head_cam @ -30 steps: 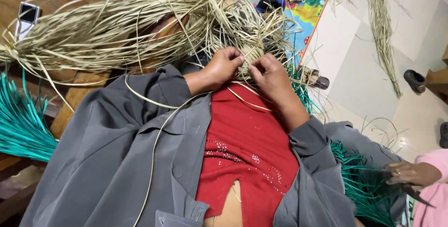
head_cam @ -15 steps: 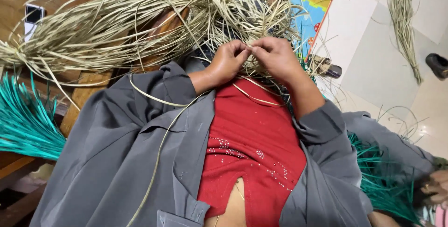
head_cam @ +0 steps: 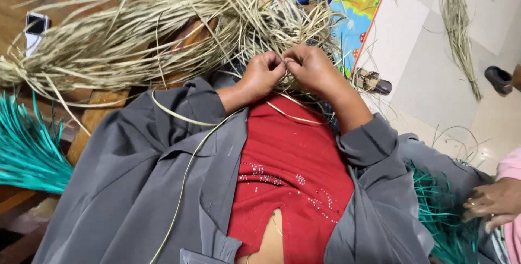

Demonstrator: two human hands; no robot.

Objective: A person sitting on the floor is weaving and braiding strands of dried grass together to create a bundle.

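Pale dried straw strands (head_cam: pixel 163 41), fanning leftward from both hands; pinched together between left hand (head_cam: pixel 264 74) and right hand (head_cam: pixel 312 68), equally near.

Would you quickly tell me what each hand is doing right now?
Left hand: closed, pinching pale straw strands.
Right hand: closed, pinching the same strands.

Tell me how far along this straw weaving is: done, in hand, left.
Done: little shows; any woven part is hidden behind the hands. In hand: the left hand and right hand meet, fingers pinching pale straw strands above the red garment. Left: a big loose straw bundle and teal strands lie unworked; another person's hand touches more teal strands at the right.
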